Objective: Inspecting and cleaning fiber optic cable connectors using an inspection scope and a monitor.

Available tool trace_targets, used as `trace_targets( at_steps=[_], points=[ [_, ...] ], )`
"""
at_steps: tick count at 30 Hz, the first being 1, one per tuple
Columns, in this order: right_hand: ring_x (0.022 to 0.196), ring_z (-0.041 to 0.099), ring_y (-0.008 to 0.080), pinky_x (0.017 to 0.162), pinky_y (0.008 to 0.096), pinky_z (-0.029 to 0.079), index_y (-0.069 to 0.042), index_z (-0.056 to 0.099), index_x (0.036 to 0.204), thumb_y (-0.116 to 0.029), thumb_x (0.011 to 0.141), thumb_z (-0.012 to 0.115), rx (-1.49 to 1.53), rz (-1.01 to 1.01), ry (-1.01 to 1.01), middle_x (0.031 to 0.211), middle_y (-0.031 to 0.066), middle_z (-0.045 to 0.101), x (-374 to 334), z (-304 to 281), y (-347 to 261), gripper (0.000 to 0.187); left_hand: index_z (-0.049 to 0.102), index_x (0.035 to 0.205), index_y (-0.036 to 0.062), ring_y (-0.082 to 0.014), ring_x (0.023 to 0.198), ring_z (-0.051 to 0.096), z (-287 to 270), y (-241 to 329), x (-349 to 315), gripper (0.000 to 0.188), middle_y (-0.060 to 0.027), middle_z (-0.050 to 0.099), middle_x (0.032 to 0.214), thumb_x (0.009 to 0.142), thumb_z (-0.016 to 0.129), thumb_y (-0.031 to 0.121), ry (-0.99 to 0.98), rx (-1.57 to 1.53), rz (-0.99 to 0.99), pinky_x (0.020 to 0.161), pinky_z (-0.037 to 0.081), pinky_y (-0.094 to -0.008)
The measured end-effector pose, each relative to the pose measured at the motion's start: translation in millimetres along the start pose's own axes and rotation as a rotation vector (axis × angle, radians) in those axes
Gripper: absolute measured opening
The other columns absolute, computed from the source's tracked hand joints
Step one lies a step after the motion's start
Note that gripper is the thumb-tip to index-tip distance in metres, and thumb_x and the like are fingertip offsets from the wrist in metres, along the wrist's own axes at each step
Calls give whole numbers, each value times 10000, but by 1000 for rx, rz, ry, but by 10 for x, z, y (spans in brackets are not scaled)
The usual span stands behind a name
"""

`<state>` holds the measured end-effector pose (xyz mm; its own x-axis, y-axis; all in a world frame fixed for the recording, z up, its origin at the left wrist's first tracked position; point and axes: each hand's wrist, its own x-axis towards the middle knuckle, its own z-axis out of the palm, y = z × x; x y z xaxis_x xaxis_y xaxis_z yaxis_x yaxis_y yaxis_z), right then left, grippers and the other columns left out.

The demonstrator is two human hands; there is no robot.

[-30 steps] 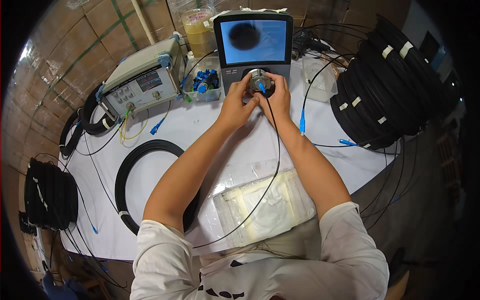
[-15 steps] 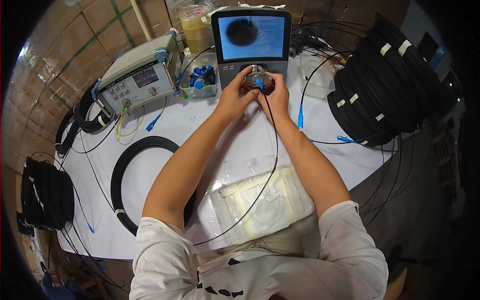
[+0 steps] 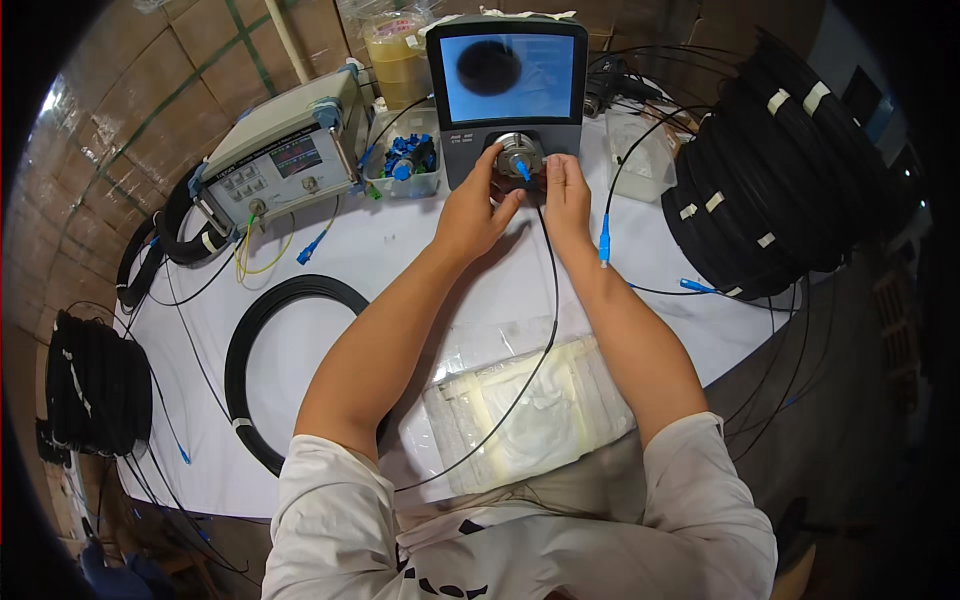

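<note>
The blue plug (image 3: 521,170) sits in the round metal port (image 3: 517,155) on the front of the scope (image 3: 507,95), which stands at the far side of the worktop (image 3: 400,250) under its lit blue screen with a dark blot. The left hand (image 3: 472,205) rests against the port, its fingers (image 3: 492,160) curled round the metal ring. The right hand (image 3: 566,195) lies just beside it, its fingers (image 3: 552,170) pinched narrow at the plug. A thin black cable (image 3: 545,320) runs from the plug back between the forearms and across a clear bag (image 3: 525,410) that lies near the worktop's near edge; the bag holds white wrapped stuff, not clear what.

Left of the scope stands a clear tray (image 3: 405,165) holding blue caps. Behind it is a clear tub (image 3: 398,60) with yellowish contents. Farther left sits a grey meter (image 3: 285,160) with yellow leads. A black cable coil (image 3: 285,350) lies flat on the worktop by the left forearm. A stack of black coils (image 3: 770,190) stands at the right.
</note>
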<state>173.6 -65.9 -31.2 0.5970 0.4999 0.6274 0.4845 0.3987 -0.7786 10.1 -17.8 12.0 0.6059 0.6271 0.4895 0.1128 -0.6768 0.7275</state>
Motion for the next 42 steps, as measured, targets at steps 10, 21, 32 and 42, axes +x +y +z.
trace_targets(
  at_steps=[10,21,32,42],
  points=[
    [839,648,147,764,316,531,-22,663,1090,-284,1133,534,-144,-80,23,883,57,697,-2,-18,-100,295,389,1596,73,-192,861,714,-16,4,-1,756,-120,708,1104,950,773,153,30,71,26,715,590,-318],
    [1145,645,358,995,404,517,-19,678,1325,-146,1093,514,-184,-302,-61,1270,189,628,10,-8,-339,311,503,1511,65,-399,1261,577,7,11,64,691,-185,536,1433,866,747,103,208,278,296,1015,521,-465],
    [1107,659,331,975,396,527,-12,672,1306,-160,1078,559,-115,-191,-75,1226,167,639,0,38,-412,293,474,1511,26,-427,1296,547,20,-16,61,719,-208,518,1459,844,737,80,201,268,339,1046,508,-483],
    [1158,641,374,965,425,545,-80,605,1389,24,784,806,-295,-269,-162,1325,141,580,-9,-20,-425,645,482,1479,5,-355,1230,630,16,-24,54,644,-189,591,1394,860,659,26,210,119,189,1006,539,-425]
  ],
)
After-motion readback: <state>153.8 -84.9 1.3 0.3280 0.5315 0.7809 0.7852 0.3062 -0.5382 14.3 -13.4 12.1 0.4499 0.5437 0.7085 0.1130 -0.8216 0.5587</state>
